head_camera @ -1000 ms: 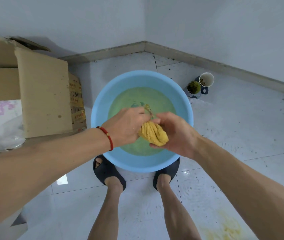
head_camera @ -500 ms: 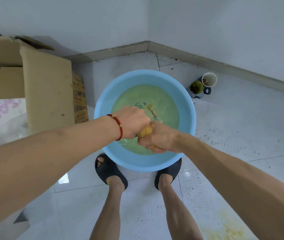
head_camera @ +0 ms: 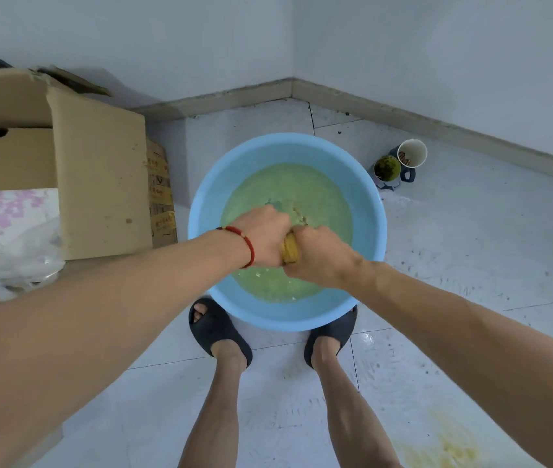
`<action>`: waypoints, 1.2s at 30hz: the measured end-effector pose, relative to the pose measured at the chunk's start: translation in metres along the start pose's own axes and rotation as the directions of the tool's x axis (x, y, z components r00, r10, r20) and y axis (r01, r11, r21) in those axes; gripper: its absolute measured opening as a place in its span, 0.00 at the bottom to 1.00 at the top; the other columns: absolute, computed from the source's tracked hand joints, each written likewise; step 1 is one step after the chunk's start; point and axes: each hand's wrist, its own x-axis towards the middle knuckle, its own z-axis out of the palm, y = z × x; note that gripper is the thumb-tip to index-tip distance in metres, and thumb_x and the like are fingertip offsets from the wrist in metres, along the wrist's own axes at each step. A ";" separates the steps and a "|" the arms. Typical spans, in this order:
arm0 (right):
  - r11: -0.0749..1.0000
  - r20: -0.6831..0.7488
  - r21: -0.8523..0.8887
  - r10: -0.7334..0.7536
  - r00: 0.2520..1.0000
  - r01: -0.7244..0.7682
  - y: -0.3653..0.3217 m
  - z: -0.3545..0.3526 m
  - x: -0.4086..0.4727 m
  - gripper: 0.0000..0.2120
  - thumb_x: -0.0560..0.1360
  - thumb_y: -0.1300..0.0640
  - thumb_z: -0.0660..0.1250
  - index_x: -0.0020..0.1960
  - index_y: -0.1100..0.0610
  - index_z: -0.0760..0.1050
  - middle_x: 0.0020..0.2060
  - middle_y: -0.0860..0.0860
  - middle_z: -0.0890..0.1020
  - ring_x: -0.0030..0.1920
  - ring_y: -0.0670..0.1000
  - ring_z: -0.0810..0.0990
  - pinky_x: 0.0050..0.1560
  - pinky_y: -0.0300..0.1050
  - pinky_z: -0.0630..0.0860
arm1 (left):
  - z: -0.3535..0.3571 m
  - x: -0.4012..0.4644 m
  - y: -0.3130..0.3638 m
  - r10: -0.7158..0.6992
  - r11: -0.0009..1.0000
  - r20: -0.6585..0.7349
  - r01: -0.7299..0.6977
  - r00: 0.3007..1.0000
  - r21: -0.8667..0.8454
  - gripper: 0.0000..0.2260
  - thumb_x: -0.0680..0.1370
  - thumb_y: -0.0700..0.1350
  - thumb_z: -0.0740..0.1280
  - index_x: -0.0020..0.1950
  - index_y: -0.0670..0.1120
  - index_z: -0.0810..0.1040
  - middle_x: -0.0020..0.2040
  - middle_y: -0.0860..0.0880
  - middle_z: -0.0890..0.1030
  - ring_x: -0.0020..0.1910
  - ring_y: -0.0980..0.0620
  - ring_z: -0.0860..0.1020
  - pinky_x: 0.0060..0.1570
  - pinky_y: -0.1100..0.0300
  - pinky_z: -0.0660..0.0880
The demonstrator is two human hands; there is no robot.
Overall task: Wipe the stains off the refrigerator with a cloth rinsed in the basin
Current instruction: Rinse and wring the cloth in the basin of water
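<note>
A round blue basin [head_camera: 368,211] stands on the tiled floor in front of my feet, holding murky greenish water. Over its middle, my left hand [head_camera: 265,233] and my right hand [head_camera: 320,256] are clenched fist to fist around a yellow cloth [head_camera: 289,248]. Only a short twisted band of the cloth shows between the fists; the rest is hidden inside them. A red cord bracelet circles my left wrist. The refrigerator is not in view.
An open cardboard box [head_camera: 99,177] stands left of the basin, with a flowered cloth and a plastic bag beside it. Two cups [head_camera: 400,162] sit on the floor at the basin's far right. A yellow stain [head_camera: 447,447] marks the tiles at lower right. Walls meet in the corner behind.
The cloth hung loose between my hands a second ago; now both fists have closed tight together and twisted it into a short band.
</note>
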 end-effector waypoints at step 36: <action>0.990 -0.155 -0.139 -0.024 0.988 0.002 -0.004 -0.023 0.001 0.15 0.77 0.59 0.64 0.63 0.59 0.73 0.39 0.52 0.74 0.46 0.65 0.79 0.42 0.50 0.69 | -0.032 0.009 0.008 -0.033 0.999 0.039 0.034 0.999 -0.012 0.12 0.68 0.37 0.69 0.28 0.45 0.69 0.26 0.47 0.71 0.26 0.50 0.71 0.26 0.60 0.66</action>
